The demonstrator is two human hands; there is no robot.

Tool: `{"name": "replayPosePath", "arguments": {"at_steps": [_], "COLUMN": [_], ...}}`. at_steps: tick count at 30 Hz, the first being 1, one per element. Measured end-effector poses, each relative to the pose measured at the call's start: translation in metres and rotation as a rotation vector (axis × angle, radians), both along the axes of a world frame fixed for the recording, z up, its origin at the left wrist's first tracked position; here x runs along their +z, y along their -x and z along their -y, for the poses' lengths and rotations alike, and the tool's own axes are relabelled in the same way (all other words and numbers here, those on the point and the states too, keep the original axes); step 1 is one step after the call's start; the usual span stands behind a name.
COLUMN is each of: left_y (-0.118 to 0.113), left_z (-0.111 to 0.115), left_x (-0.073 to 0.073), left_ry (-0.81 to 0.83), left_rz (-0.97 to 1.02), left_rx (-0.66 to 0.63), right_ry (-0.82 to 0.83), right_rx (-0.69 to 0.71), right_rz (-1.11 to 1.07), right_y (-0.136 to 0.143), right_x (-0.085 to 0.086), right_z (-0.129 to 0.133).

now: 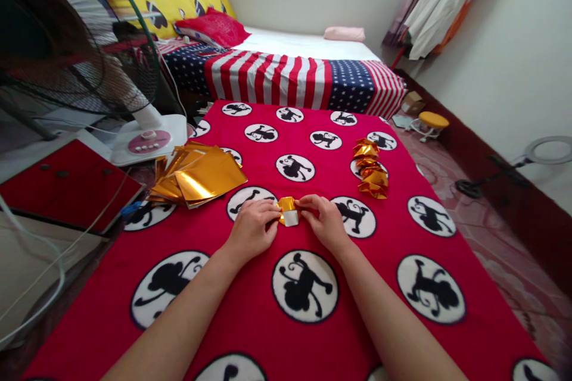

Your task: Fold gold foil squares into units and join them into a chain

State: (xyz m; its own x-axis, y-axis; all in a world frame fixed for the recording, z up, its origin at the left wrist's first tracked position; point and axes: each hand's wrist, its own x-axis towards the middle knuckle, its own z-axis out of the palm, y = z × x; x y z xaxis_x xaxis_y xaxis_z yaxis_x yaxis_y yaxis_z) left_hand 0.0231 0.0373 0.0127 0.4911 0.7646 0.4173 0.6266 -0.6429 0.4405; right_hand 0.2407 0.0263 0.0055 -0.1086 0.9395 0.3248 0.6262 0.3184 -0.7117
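Note:
Between my hands, on the red cloth, is a small piece of folded gold foil paper [289, 207], gold on top with a white square at its near side. My left hand [254, 227] has its fingers closed on the paper's left edge. At the right edge, the thumb and fingertips of my right hand [322, 219] pinch the paper. To the left lies a fanned stack of flat gold foil sheets [210, 174]. A row of folded gold foil pieces [373, 175] sits further off to the right.
A red cloth with black monkey prints in white circles [357, 309] covers the table. An electric fan [149, 137] stands at the left, near a red panel [67, 184]. Beyond is a bed [286, 80]; a yellow-topped stool [432, 120] stands on the floor at right.

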Motion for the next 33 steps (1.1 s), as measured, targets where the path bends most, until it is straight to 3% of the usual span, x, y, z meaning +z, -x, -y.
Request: {"name": "replayPosePath", "arguments": {"at_steps": [8,21,29,33], "left_y": [-0.004,0.013,0.011,0.008], "left_z": [0.012,-0.007,-0.007,-0.008], "left_x": [-0.001,0.003,0.004,0.001], "left_ry": [-0.040,-0.070,-0.092,-0.107], "left_rz": [-0.029,-0.115,-0.121,-0.089], "left_rx": [0.044,-0.059,-0.061,-0.065], "right_ry": [-0.074,-0.153,-0.210,-0.227], "right_rx": [-0.056,0.031,0.111,0.081], "right_rz": [0.090,0.451,0.523,0.506], "right_y": [0.005,0.002,-0.005,-0.004], "right_x": [-0.004,0.003,0.000,-0.003], "right_z": [-0.001,0.015,0.009,0.010]}}
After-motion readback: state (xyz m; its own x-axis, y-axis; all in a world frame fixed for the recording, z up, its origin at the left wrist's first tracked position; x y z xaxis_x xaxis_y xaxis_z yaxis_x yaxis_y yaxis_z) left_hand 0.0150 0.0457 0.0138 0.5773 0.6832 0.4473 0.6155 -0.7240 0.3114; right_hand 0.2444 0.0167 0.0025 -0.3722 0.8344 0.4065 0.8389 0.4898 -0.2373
